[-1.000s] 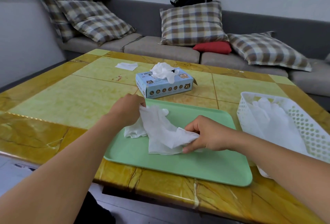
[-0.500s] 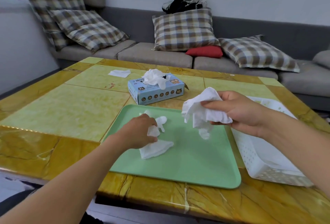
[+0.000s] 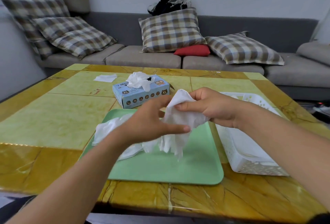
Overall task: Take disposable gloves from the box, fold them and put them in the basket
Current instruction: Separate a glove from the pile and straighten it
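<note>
Glove (image 3: 180,116), white and crumpled, hung mid-frame above the green tray (image 3: 178,170), pinched at its top edge by the right hand (image 3: 212,107) between thumb and curled fingers; lower end dangled down to the tray, its finger parts too bunched to make out. Left hand (image 3: 150,123) just left of it, fingers loosely spread and relaxed, one fingertip against the hanging glove, gripping nothing; blurred, so exact contact hard to judge. Second glove (image 3: 109,129) lay on the tray's left edge, largely hidden behind the left hand and forearm, one end spilling over the rim onto the yellow table (image 3: 53,116). Blue glove box (image 3: 142,95) stood above centre, just beyond the tray, white gloves bulging from its slot, lower right corner covered by the left hand. White basket (image 3: 253,163) sat at right, just beside the tray, mostly hidden by the right forearm; contents could not be told. Small white sheet (image 3: 105,77) lay upper left of the table. Grey sofa (image 3: 142,59) with checked cushions (image 3: 171,30) ran across the top of the frame, far right end cut off.
</note>
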{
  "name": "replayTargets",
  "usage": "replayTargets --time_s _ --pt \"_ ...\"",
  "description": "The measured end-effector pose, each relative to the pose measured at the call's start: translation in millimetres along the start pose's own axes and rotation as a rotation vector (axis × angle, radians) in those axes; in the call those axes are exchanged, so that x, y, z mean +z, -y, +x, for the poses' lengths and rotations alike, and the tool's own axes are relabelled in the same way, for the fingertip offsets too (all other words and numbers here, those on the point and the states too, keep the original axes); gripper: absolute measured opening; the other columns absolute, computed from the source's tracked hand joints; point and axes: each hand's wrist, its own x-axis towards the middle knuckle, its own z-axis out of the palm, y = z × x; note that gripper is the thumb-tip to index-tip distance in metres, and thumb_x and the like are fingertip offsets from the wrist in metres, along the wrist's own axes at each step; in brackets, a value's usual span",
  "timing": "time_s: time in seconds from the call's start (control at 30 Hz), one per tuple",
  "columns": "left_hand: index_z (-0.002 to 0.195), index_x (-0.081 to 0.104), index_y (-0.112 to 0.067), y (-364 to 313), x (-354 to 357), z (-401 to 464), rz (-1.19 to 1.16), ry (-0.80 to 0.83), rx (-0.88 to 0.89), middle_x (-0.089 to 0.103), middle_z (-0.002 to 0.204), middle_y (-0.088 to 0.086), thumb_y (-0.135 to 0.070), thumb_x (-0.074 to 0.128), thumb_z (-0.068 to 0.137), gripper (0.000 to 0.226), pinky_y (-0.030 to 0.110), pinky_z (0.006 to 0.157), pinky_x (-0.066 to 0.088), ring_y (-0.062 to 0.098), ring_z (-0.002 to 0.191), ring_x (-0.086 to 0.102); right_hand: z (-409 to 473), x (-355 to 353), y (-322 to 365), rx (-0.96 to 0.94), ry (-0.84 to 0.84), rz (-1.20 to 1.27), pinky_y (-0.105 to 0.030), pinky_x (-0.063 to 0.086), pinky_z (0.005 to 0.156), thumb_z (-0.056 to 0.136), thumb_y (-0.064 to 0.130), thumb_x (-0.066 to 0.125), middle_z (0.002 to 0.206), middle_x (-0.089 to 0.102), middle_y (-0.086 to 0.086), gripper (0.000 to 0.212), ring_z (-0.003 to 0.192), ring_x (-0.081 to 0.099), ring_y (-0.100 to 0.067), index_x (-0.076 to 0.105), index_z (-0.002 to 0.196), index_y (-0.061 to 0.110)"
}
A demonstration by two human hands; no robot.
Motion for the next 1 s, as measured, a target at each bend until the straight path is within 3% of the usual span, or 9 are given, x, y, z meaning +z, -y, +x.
replayTargets --time_s 0.1,0.2,0.3,0.4,0.53,0.6,0.73,0.87,1.0 --pt "0.11 0.071 -0.022 -11 12 6 -0.233 -0.126 -0.019 0.077 0.101 -0.003 -0.016 0.065 0.097 0.015 0.029 0.076 0.06 0.015 0.094 0.074 1 -3 2 -0.073 -0.112 0.04 -0.026 0.056 0.069 0.083 0.005 0.078 0.104 0.075 -0.015 0.024 0.086 0.069 -0.021 0.073 0.107 0.005" --pt "0.105 0.077 -0.015 -11 4 10 -0.672 -0.073 -0.143 0.077 0.108 0.007 -0.013 0.059 0.095 0.021 0.028 0.077 0.059 0.022 0.099 0.073 0 -11 -1 -0.022 -0.131 0.224 -0.029 0.054 0.078 0.075 0.005 0.08 0.111 0.073 -0.015 0.047 0.091 0.067 -0.02 0.068 0.121 0.004" --pt "0.11 0.077 -0.014 -10 3 8 -0.877 0.011 -0.163 0.073 0.119 0.011 -0.019 0.057 0.091 0.029 0.037 0.091 0.058 0.026 0.107 0.071 -2 -11 -10 0.031 -0.087 0.424 -0.023 0.053 0.075 0.078 0.004 0.074 0.099 0.073 -0.005 0.045 0.08 0.068 -0.011 0.069 0.123 0.007" --pt "0.125 0.067 -0.005 -1 1 7 -0.921 0.006 -0.251 0.069 0.125 0.018 -0.015 0.051 0.099 0.032 0.041 0.096 0.056 0.029 0.111 0.069 -1 -13 -13 0.0 -0.12 0.551 -0.028 0.057 0.072 0.078 0.003 0.071 0.097 0.071 -0.006 0.044 0.076 0.067 -0.015 0.067 0.122 0.01" --pt "0.116 0.069 0.0 3 -5 5 -0.928 0.016 -0.328 0.072 0.114 0.02 -0.015 0.054 0.096 0.029 0.036 0.083 0.061 0.026 0.093 0.073 0 -15 -9 -0.054 -0.173 0.612 -0.029 0.059 0.066 0.086 -0.003 0.065 0.106 0.071 -0.012 0.036 0.079 0.069 -0.02 0.065 0.12 0.009" --pt "0.118 0.069 -0.004 2 -5 3 -0.943 0.031 -0.297 0.072 0.115 0.017 -0.019 0.056 0.092 0.033 0.035 0.083 0.06 0.025 0.095 0.073 -1 -12 -11 -0.035 -0.164 0.612 -0.029 0.059 0.065 0.089 -0.003 0.064 0.106 0.072 -0.011 0.039 0.078 0.07 -0.02 0.062 0.127 0.008" --pt "0.13 0.063 -0.012 1 -1 3 -0.919 0.02 -0.248 0.069 0.125 0.015 -0.012 0.045 0.103 0.033 0.044 0.098 0.053 0.032 0.117 0.066 -8 -7 -12 0.074 -0.045 0.553 -0.033 0.059 0.075 0.077 0.013 0.073 0.112 0.072 -0.014 0.051 0.089 0.07 -0.025 0.065 0.127 0.004" --pt "0.132 0.061 -0.013 0 -2 2 -0.959 0.075 -0.263 0.068 0.127 0.017 -0.006 0.039 0.104 0.037 0.042 0.094 0.057 0.033 0.115 0.067 -10 -5 -14 0.269 -0.001 0.425 -0.03 0.062 0.068 0.071 0.015 0.076 0.098 0.076 -0.012 0.04 0.076 0.072 -0.02 0.071 0.109 0.002" --pt "0.127 0.061 -0.006 2 -7 6 -0.977 0.112 -0.394 0.07 0.121 0.018 -0.001 0.034 0.105 0.035 0.04 0.088 0.06 0.031 0.108 0.07 -4 -4 -18 0.353 0.04 0.42 -0.03 0.061 0.076 0.082 0.009 0.072 0.101 0.076 -0.011 0.033 0.082 0.073 -0.019 0.07 0.113 0.002"
